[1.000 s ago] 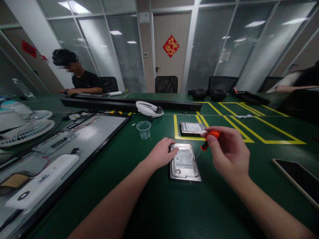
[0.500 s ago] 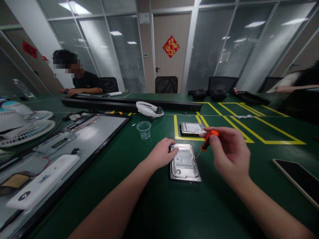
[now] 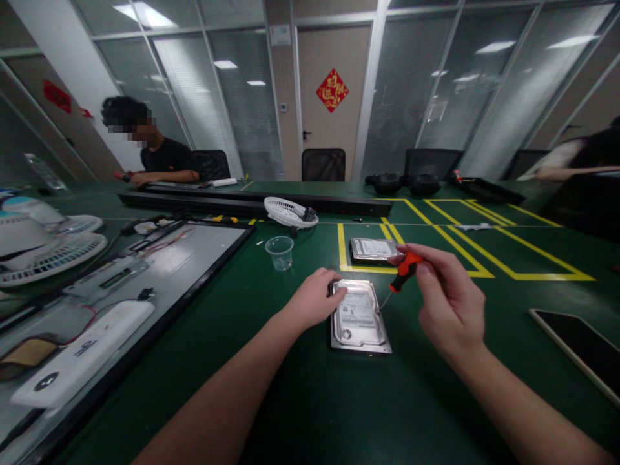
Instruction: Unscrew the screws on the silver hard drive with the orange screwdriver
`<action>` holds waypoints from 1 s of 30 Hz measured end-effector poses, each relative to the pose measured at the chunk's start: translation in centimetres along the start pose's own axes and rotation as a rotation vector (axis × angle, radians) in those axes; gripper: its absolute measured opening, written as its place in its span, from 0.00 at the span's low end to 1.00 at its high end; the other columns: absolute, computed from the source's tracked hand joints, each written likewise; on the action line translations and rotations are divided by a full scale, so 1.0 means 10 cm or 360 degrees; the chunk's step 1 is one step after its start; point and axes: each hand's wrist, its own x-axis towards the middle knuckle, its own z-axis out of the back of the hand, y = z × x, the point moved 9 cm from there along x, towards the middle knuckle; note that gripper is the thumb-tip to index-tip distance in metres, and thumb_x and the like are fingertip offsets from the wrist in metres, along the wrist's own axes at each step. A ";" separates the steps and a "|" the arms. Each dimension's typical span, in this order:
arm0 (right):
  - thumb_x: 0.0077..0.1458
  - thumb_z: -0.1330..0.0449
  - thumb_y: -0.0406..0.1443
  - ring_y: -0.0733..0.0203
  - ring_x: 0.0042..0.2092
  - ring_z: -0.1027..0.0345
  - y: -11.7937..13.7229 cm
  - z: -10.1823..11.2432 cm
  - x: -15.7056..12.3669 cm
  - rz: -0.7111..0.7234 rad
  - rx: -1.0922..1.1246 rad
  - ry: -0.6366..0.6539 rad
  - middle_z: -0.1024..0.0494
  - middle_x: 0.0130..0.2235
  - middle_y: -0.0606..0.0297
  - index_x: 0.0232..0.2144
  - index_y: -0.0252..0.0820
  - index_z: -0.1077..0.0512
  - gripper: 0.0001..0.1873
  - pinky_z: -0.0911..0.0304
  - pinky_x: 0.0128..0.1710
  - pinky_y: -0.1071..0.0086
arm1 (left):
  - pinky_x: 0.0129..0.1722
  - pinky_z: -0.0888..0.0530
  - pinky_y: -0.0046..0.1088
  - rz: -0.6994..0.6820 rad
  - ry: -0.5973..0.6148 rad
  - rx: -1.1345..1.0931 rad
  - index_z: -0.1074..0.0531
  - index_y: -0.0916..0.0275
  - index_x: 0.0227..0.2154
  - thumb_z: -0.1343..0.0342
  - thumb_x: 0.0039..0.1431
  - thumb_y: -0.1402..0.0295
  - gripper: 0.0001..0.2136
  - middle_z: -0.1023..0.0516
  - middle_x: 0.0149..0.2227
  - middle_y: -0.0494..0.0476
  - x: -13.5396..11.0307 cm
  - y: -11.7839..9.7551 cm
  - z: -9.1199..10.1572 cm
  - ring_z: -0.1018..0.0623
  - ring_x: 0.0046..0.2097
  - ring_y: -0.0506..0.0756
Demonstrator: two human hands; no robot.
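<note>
A silver hard drive (image 3: 361,316) lies flat on the green table in front of me, label side up. My left hand (image 3: 317,298) grips its far left corner, thumb on the top face and fingers over the edge. In my right hand (image 3: 448,297) is an orange and black screwdriver (image 3: 407,271), pinched by the handle between thumb and fingers. The screwdriver slants down to the left, and its tip meets the drive's right edge. Just beyond, a second hard drive (image 3: 372,248) rests inside a yellow taped outline, partly behind the right fingertips.
A clear plastic cup (image 3: 279,253) stands left of the far drive, with a white fan grille (image 3: 290,213) behind it. On the left lies a large panel (image 3: 194,258) bearing a white power strip (image 3: 87,352). A phone (image 3: 581,342) lies at right. A person (image 3: 165,155) sits across the table.
My right fingers have shifted on the screwdriver handle, which has turned slightly. The tip stays at the same spot on the drive's edge, and my left hand has not moved.
</note>
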 end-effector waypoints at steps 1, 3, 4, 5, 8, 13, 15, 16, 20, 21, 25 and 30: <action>0.69 0.45 0.34 0.57 0.51 0.22 -0.01 -0.01 0.00 -0.0020 0.0041 -0.0004 0.19 0.52 0.59 0.55 0.49 0.26 0.15 0.25 0.47 0.61 | 0.47 0.26 0.36 0.0001 -0.0001 0.0000 0.22 0.63 0.50 0.45 0.68 0.60 0.16 0.24 0.46 0.61 0.00 0.00 0.00 0.23 0.44 0.58; 0.68 0.42 0.34 0.56 0.49 0.21 -0.03 -0.02 0.00 -0.0048 0.0124 -0.0024 0.20 0.51 0.58 0.53 0.47 0.26 0.13 0.24 0.47 0.61 | 0.47 0.26 0.36 0.0004 0.0002 0.0004 0.22 0.63 0.50 0.45 0.68 0.60 0.16 0.24 0.46 0.61 0.00 0.01 0.00 0.23 0.44 0.59; 0.66 0.40 0.34 0.56 0.49 0.21 -0.05 -0.02 0.00 -0.0058 0.0164 -0.0042 0.20 0.51 0.57 0.52 0.47 0.27 0.13 0.24 0.47 0.61 | 0.47 0.26 0.36 0.0005 0.0003 0.0005 0.22 0.63 0.50 0.45 0.68 0.59 0.16 0.24 0.46 0.61 0.00 0.01 0.00 0.22 0.44 0.59; 0.64 0.38 0.34 0.55 0.48 0.20 -0.06 -0.02 0.00 -0.0066 0.0191 -0.0064 0.20 0.50 0.57 0.51 0.47 0.28 0.13 0.23 0.47 0.60 | 0.47 0.26 0.36 0.0006 0.0003 0.0005 0.22 0.63 0.50 0.45 0.68 0.59 0.16 0.24 0.46 0.61 0.00 0.02 -0.01 0.22 0.44 0.58; 0.60 0.33 0.32 0.55 0.46 0.20 -0.10 -0.01 -0.01 -0.0071 0.0192 -0.0126 0.20 0.47 0.59 0.49 0.48 0.30 0.16 0.23 0.45 0.60 | 0.47 0.26 0.36 -0.0002 -0.0002 -0.0002 0.22 0.62 0.50 0.45 0.68 0.59 0.15 0.23 0.47 0.61 0.01 0.02 -0.01 0.22 0.44 0.58; 0.61 0.34 0.33 0.56 0.45 0.21 -0.09 -0.02 -0.02 -0.0029 0.0054 -0.0051 0.20 0.47 0.61 0.53 0.49 0.27 0.18 0.24 0.44 0.60 | 0.47 0.26 0.36 -0.0004 -0.0006 -0.0003 0.22 0.62 0.50 0.45 0.68 0.59 0.16 0.23 0.47 0.61 0.00 0.01 0.00 0.22 0.45 0.59; 0.65 0.38 0.34 0.57 0.45 0.21 -0.07 -0.02 -0.01 -0.0036 0.0039 -0.0010 0.20 0.49 0.60 0.53 0.49 0.25 0.14 0.24 0.42 0.61 | 0.48 0.26 0.36 -0.0001 -0.0002 -0.0004 0.22 0.63 0.51 0.45 0.68 0.59 0.16 0.23 0.47 0.61 0.00 0.00 0.00 0.22 0.45 0.59; 0.67 0.41 0.35 0.58 0.44 0.21 -0.06 -0.02 -0.01 -0.0037 0.0048 0.0003 0.20 0.49 0.60 0.53 0.49 0.25 0.13 0.24 0.41 0.61 | 0.48 0.26 0.36 0.0001 0.0000 -0.0005 0.22 0.63 0.51 0.45 0.68 0.59 0.16 0.23 0.47 0.61 -0.01 -0.01 0.01 0.22 0.45 0.59; 0.71 0.48 0.35 0.58 0.48 0.23 0.00 0.00 0.00 -0.0027 -0.0001 0.0014 0.18 0.49 0.61 0.55 0.50 0.25 0.16 0.26 0.46 0.61 | 0.48 0.25 0.37 0.0008 0.0009 -0.0006 0.22 0.63 0.51 0.45 0.68 0.59 0.16 0.23 0.48 0.62 -0.01 -0.03 0.02 0.22 0.46 0.59; 0.71 0.48 0.35 0.58 0.48 0.23 -0.01 0.00 0.00 -0.0038 -0.0006 0.0020 0.18 0.49 0.61 0.55 0.50 0.25 0.16 0.26 0.47 0.61 | 0.48 0.26 0.37 0.0011 0.0011 -0.0005 0.22 0.62 0.51 0.45 0.68 0.59 0.16 0.23 0.48 0.62 -0.01 -0.03 0.02 0.22 0.46 0.59; 0.69 0.44 0.35 0.57 0.47 0.22 -0.04 -0.02 0.00 -0.0073 0.0035 -0.0012 0.18 0.48 0.59 0.54 0.48 0.25 0.14 0.26 0.46 0.61 | 0.49 0.26 0.37 -0.0003 0.0002 0.0005 0.22 0.63 0.49 0.45 0.68 0.60 0.15 0.23 0.47 0.61 -0.01 -0.03 0.02 0.22 0.46 0.59; 0.62 0.35 0.34 0.56 0.45 0.19 -0.11 -0.03 -0.02 -0.0098 0.0136 -0.0048 0.20 0.48 0.60 0.50 0.48 0.26 0.13 0.24 0.48 0.59 | 0.48 0.25 0.37 -0.0024 -0.0018 0.0006 0.22 0.63 0.50 0.45 0.68 0.59 0.16 0.23 0.47 0.61 0.00 -0.01 0.00 0.22 0.46 0.59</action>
